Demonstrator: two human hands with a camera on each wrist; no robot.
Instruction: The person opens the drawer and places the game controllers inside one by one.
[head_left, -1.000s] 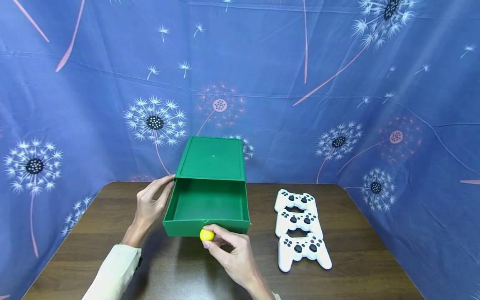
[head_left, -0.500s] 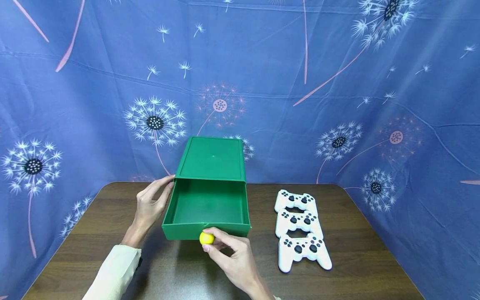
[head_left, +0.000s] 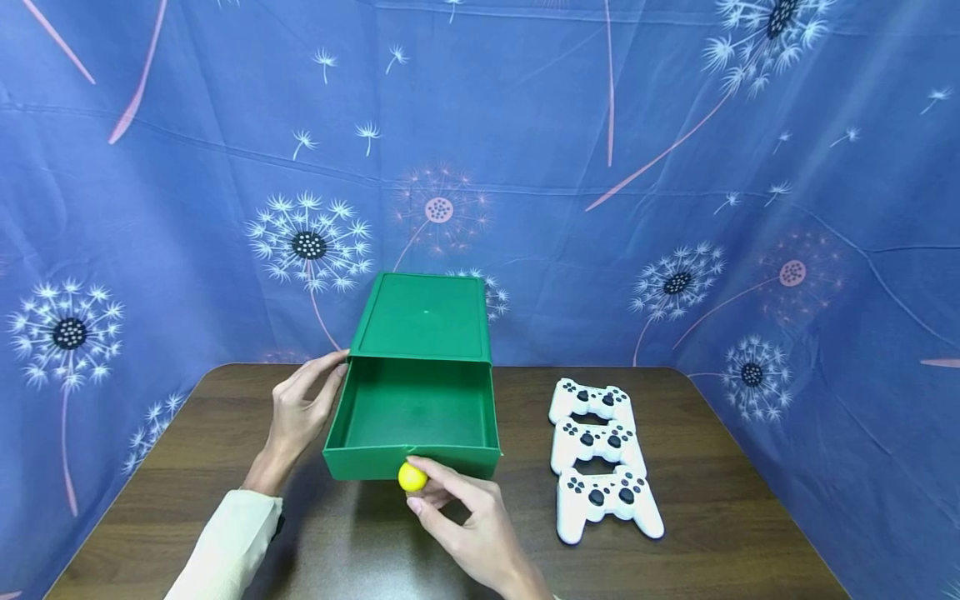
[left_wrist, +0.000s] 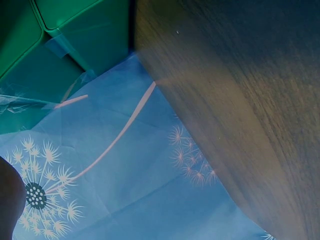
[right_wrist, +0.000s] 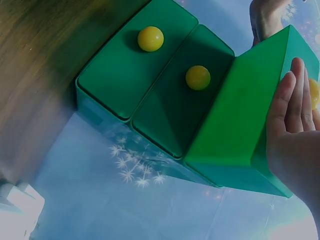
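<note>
A green drawer unit (head_left: 423, 317) stands mid-table, its top drawer (head_left: 367, 462) pulled out toward me so that the inside floor shows. On that drawer's front is a round yellow knob (head_left: 412, 477). My right hand (head_left: 472, 517) is at the knob, index fingertip on its upper side and thumb tip a little below it. In the right wrist view that hand's fingers lie straight along the drawer front. My left hand (head_left: 300, 404) rests its fingertips against the unit's left side near the top front corner. Two lower drawers with yellow knobs (right_wrist: 150, 39) appear in the right wrist view, pushed in.
Three white game controllers (head_left: 607, 500) lie in a column on the brown wooden table (head_left: 697, 500), right of the unit. A blue dandelion-print cloth (head_left: 540, 125) hangs behind and beside the table. Clear tape (left_wrist: 59, 46) crosses seams between the unit's tiers.
The top drawer has slid slightly farther out toward me, then stopped. My right thumb has moved down away from the knob. The left hand has stayed in place.
</note>
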